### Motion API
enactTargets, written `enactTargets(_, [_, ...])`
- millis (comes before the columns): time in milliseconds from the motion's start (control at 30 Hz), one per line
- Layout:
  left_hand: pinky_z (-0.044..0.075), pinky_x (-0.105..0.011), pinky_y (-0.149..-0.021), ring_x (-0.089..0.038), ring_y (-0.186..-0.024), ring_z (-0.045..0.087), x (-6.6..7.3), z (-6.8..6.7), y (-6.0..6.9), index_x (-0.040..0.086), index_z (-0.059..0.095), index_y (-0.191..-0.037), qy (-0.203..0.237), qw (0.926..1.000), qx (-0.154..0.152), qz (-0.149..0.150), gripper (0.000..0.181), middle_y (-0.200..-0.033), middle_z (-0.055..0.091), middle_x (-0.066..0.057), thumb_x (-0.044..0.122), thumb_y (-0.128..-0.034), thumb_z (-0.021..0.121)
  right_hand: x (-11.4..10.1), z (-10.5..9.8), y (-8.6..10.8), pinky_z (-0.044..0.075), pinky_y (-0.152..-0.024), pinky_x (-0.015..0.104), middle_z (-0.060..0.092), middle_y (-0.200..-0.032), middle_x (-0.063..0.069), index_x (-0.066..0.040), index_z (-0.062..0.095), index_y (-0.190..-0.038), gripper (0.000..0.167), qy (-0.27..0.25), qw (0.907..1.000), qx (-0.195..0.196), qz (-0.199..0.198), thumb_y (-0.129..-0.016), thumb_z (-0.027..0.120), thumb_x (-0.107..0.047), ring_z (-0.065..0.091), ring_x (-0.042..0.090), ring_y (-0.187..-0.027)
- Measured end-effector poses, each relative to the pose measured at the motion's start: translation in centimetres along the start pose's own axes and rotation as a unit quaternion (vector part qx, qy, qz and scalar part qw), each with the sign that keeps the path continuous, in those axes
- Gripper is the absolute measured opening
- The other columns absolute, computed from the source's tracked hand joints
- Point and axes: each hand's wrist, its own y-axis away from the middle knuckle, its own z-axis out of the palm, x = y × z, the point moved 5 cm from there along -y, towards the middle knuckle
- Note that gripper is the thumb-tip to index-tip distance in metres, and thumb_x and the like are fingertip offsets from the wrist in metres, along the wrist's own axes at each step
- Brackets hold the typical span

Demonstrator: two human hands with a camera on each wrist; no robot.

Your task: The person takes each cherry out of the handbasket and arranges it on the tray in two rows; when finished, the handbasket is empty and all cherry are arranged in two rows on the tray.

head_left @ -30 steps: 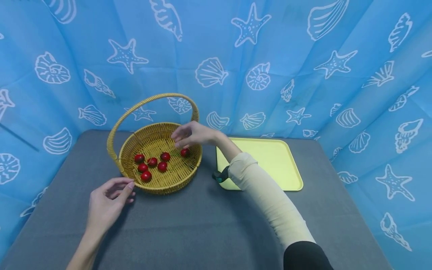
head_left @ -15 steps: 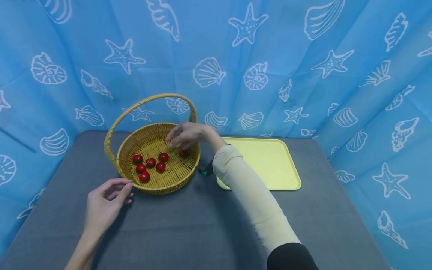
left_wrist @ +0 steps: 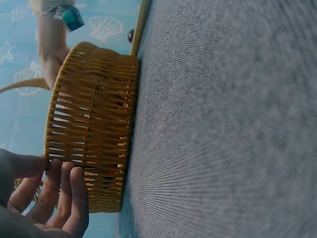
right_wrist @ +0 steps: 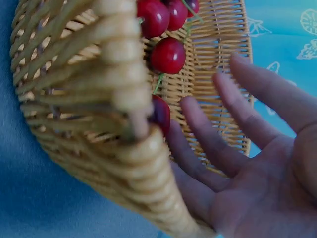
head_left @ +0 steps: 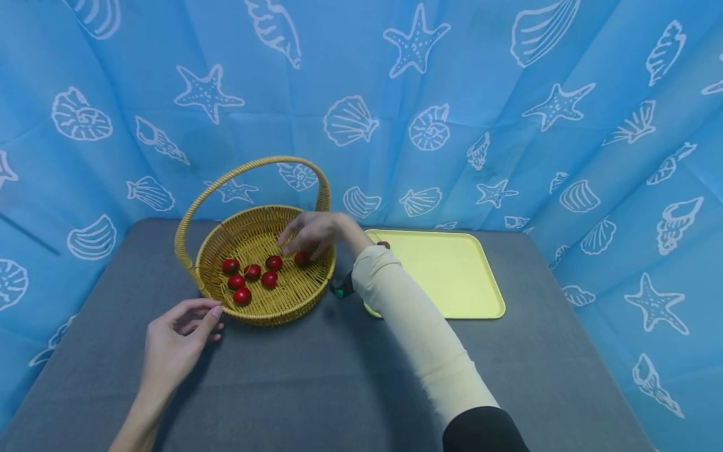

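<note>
A round woven basket [head_left: 277, 317] with a tall handle stands at the left of the table. Inside it lie several red cherries [head_left: 243, 296] with thin green stems. My left hand [head_left: 177, 345] pinches the basket's near-left rim between thumb and fingers; the left wrist view shows the fingertips at the wickerwork [left_wrist: 89, 119]. My right hand [head_left: 316, 231] reaches over the right side into the basket, fingers spread and slightly bent. Close to its fingertips is one cherry [head_left: 302, 258], partly covered. In the right wrist view, that cherry [right_wrist: 161, 115] sits behind the rim; contact is unclear.
A pale yellow tray [head_left: 452, 276] lies to the right of the basket, partly behind my right forearm. One dark red cherry [head_left: 383, 245] is at its far-left edge. Grey cloth [head_left: 316, 389] covers the table, and a blue shell-print curtain [head_left: 373, 63] hangs behind.
My right hand has moved left and lower in the basket, toward the rightmost cherry. The cherry on the tray has come into view beside the forearm. My left hand keeps its hold.
</note>
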Motion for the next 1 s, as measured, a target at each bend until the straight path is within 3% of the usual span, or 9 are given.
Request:
enactTargets(233, [0.07,-0.024,-0.067,-0.002,-0.078,0.078,0.1,0.0,0.1,0.004,0.075,-0.119,-0.007,1.0,0.0,-0.006,0.018,-0.099,0.081,0.002,0.016,-0.1055,0.073,0.1,0.9,-0.3,0.059,-0.12,0.047,0.066,-0.145,0.013,-0.003,0.066,-0.142,0.035,0.029,0.9991,-0.032,0.005,-0.107,0.068,-0.008,0.064,0.028,-0.139])
enactTargets(367, [0.07,-0.023,-0.067,-0.002,-0.079,0.078,0.2,0.0,0.0,0.004,0.076,-0.12,-0.003,1.0,0.0,-0.007,0.019,-0.097,0.079,0.01,0.016,-0.105,0.074,0.3,1.4,-0.7,0.061,-0.116,0.04,0.068,-0.135,0.012,0.001,0.068,-0.139,0.033,0.042,0.9977,-0.052,0.016,-0.105,0.067,0.0,0.07,0.023,-0.122])
enactTargets(533, [0.069,-0.022,-0.066,-0.003,-0.078,0.078,-0.1,0.1,-0.1,0.005,0.076,-0.121,0.001,1.0,0.001,-0.007,0.019,-0.094,0.077,0.019,0.015,-0.1043,0.075,0.6,1.7,-1.0,0.066,-0.102,0.026,0.069,-0.121,0.005,0.0,0.07,-0.135,0.032,0.079,0.9949,-0.06,0.019,-0.103,0.067,0.004,0.07,0.013,-0.103])
enactTargets(767, [0.069,-0.023,-0.065,-0.003,-0.077,0.078,-0.2,0.1,-0.1,0.005,0.076,-0.12,0.002,1.0,0.003,-0.004,0.018,-0.092,0.076,0.017,0.013,-0.1038,0.075,0.7,1.8,-1.2,0.063,-0.093,0.018,0.071,-0.119,0.002,-0.006,0.075,-0.129,0.029,0.159,0.986,-0.051,0.002,-0.1,0.077,-0.004,0.067,0.01,-0.103])
enactTargets(1000, [0.069,-0.023,-0.065,-0.003,-0.077,0.078,-0.1,0.0,-0.1,0.005,0.076,-0.12,0.001,1.0,0.004,-0.007,0.018,-0.092,0.076,0.017,0.013,-0.1035,0.076,0.7,2.0,-1.3,0.061,-0.085,0.018,0.071,-0.109,0.001,-0.005,0.077,-0.123,0.026,0.167,0.9846,-0.047,-0.02,-0.097,0.081,-0.005,0.067,0.011,-0.099])
